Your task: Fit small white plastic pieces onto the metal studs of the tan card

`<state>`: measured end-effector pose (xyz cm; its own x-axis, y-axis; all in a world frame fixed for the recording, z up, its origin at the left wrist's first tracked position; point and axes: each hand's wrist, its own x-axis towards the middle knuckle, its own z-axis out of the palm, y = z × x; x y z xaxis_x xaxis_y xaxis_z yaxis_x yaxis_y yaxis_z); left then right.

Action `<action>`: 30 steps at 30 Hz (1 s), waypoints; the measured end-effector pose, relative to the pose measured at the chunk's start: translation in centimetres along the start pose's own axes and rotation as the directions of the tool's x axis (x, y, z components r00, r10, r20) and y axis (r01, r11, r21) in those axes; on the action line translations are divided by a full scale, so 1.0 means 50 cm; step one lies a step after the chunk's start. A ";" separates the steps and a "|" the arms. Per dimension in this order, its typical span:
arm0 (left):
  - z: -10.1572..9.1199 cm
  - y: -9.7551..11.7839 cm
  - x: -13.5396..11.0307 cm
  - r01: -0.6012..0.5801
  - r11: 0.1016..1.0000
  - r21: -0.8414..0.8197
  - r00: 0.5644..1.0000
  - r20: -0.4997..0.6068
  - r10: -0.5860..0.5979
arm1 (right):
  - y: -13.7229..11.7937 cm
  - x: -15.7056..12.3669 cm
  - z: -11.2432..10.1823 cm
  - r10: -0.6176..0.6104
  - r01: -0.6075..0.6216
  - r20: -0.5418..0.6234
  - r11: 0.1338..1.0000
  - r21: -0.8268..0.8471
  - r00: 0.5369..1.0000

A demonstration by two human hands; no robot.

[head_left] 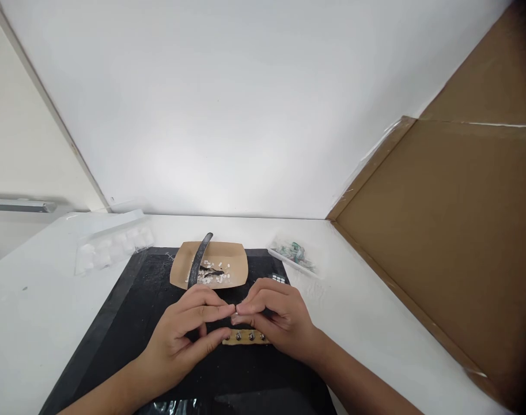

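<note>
I can make out a tiny pale piece (235, 313) pinched in my right fingers (248, 309); nearby, a tan strip (245, 341) lies crosswise, four shiny studs (251, 336) showing, its right end hidden.

"How's the light?"
"Bright and soft; the white wall (219, 115) behind the black mat (245, 372) glows palest low down."
"Any gloom?"
"The brown panel (444, 230) right of the mat is dimmer, blackening at its outer edge."
"Sharpness?"
"The clear tray (288, 262) by the mat's far right corner looks smeared."
</note>
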<state>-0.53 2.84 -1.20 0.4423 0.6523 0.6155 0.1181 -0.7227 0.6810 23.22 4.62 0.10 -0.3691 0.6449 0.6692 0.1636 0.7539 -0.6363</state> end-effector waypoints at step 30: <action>0.006 0.011 0.003 0.189 0.967 -0.171 0.982 0.050 -0.183 | -0.004 -0.001 -0.003 0.179 -0.194 0.101 0.965 0.176 0.979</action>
<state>-0.14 2.48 -0.82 0.4573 0.7613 0.4596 0.0461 -0.5364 0.8427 23.34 4.45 0.27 -0.4243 0.7533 0.5025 0.0690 0.5802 -0.8116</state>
